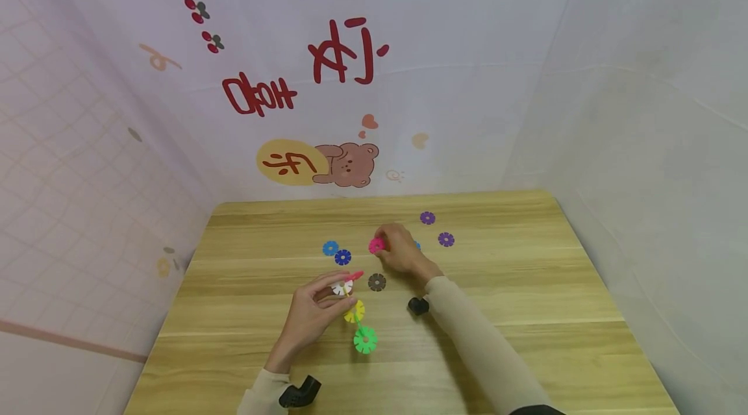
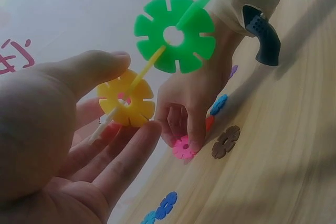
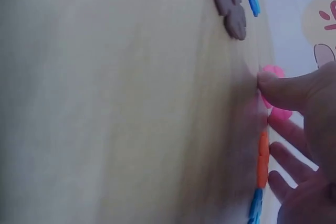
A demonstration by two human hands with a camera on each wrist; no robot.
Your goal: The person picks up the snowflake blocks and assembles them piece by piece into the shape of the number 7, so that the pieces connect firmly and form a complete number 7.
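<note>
Holding a chain of slotted plastic discs point(image 2: 142, 98) between thumb and part-bent fingers of the left hand point(image 1: 310, 312), near and to the left, with a green disc point(image 1: 371, 345) at the near end. Pinching a pink disc point(image 1: 373, 247) between thumb and fingertips of the right hand point(image 1: 403, 252), farther off and right, low at the wooden tabletop point(image 1: 526, 311), beyond a brown disc point(image 1: 371, 285) and right of two blue discs point(image 1: 339, 260).
</note>
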